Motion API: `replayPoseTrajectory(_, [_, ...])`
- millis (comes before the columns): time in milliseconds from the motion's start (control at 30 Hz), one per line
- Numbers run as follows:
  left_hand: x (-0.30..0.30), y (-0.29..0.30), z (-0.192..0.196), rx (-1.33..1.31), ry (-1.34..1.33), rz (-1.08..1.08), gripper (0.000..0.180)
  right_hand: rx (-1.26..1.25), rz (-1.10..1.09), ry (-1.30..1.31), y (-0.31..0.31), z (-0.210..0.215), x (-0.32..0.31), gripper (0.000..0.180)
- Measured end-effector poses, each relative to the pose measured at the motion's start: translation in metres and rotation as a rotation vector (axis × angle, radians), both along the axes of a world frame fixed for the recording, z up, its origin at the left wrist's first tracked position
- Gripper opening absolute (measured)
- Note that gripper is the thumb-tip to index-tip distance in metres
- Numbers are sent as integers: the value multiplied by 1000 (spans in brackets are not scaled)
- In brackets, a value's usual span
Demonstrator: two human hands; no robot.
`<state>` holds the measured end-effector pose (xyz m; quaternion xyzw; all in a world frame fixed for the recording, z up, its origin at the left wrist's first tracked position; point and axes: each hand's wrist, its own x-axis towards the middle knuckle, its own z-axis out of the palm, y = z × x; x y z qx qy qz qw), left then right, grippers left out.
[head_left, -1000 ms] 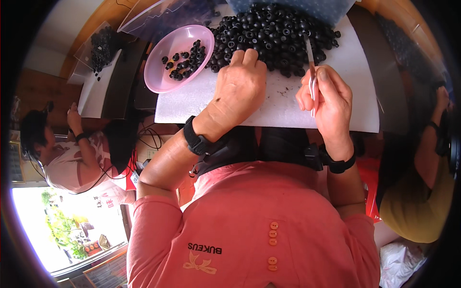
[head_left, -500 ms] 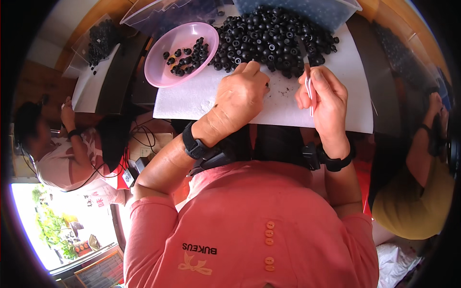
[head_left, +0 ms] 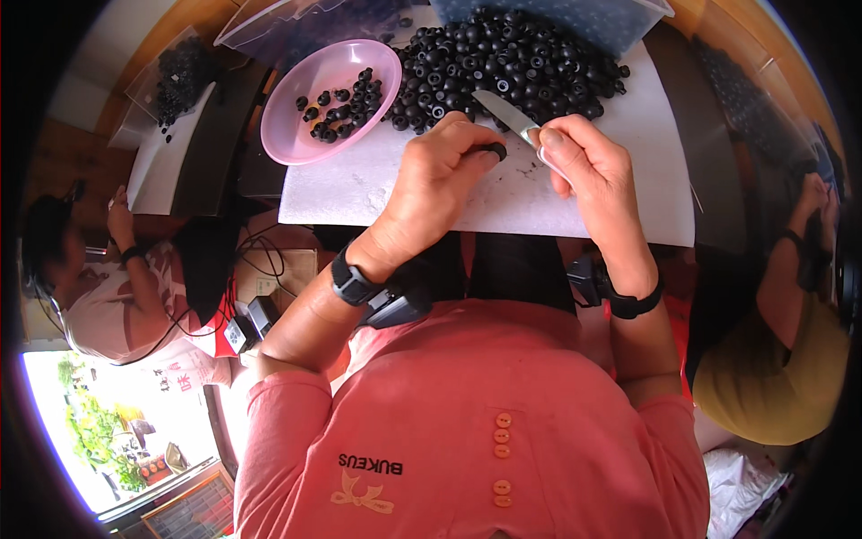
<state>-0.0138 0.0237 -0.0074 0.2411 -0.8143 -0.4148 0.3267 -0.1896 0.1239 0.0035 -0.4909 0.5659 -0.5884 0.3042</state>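
White foam-like sheeting underlies both hands, its pale surface setting off the dark crumbs scattered between them. The left hand pinches one small, black, rounded piece between thumb and fingers; the piece sits on the side facing the right hand, presumably to leave it exposed to the blade. The right hand is curled round the pale handle of a short knife with a silvery metal blade, which slants away from the person and toward the left-hand side, a hold that seems to favour fine control. The blade's tip overlaps the near edge of the heap in this view; whether they touch cannot be told, but the blade stands apart from the pinched piece. Just beyond both hands lies a broad heap of black, round pieces, many showing a hole, apparently placed for a short reach. Beyond and to the left of the left hand, a shallow, round, pink plastic bowl holds a smaller, looser group of similar black pieces. Farther from the hands stand a clear plastic bin, behind the bowl, and a bluish translucent bin, behind the heap; the contents of both are indistinct.
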Motion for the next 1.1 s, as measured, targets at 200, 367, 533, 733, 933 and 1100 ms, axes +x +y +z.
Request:
replayPoseTrajectory(200, [7,-1,6,802,178,-183,20,29,17,-11,-5,-1,5,22])
replayPoseTrajectory(367, [6,-2,8,1005,274,-233,20,44,44,10,-9,-2,6,22])
replayPoseTrajectory(533, [6,-5,4,1087,316,-272,21,31,45,29,-10,-3,8,22])
replayPoseTrajectory(733, [6,-7,3,1104,311,-266,23,16,41,65,-10,-5,8,21])
replayPoseTrajectory(933, [5,-3,5,1141,318,-271,23,-17,27,150,-8,-7,8,19])
replayPoseTrajectory(1100, [4,1,6,1205,346,-260,18,-101,-1,278,-7,-10,8,17])
